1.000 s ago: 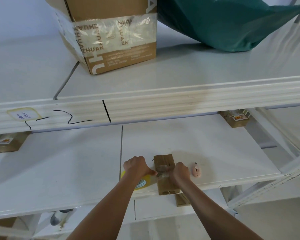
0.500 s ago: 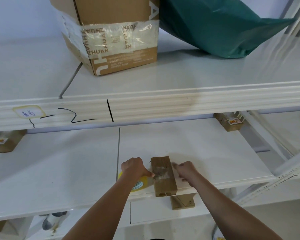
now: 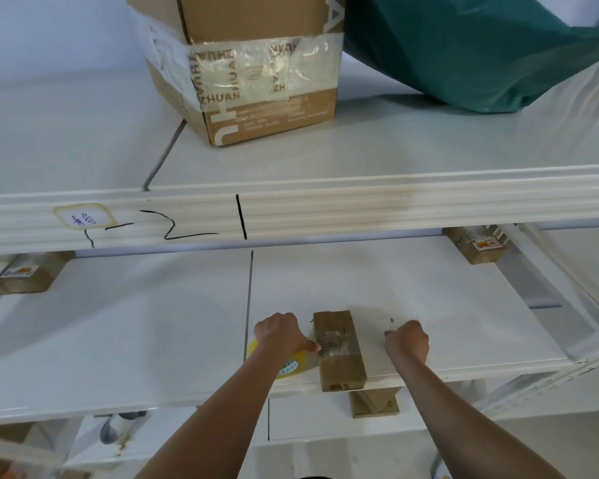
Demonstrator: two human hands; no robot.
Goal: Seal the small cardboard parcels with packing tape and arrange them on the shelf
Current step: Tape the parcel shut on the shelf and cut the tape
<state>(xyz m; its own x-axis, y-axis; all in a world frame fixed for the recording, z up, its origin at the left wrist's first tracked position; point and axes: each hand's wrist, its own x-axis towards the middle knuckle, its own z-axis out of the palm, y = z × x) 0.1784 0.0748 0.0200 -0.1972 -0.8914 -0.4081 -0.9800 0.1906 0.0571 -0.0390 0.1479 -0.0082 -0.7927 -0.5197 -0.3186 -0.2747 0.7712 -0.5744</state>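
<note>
White middle shelf board [image 3: 464, 305]: small brown cardboard parcel [image 3: 339, 349] lies at its front edge. Your left hand [image 3: 281, 335] grips the yellow tape roll [image 3: 287, 364], thumb touching the parcel (clear strip across it). Your right hand [image 3: 407, 342] is fisted just beside; contents indiscernible.

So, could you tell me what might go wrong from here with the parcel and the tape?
The small parcel juts over the front edge of the shelf; a sideways tug on the tape could tip it off. The left hand holds the tape roll with its thumb against the parcel, so a slip could crease the strip. The right hand is curled, apart from the parcel; what it holds cannot be told.
</note>
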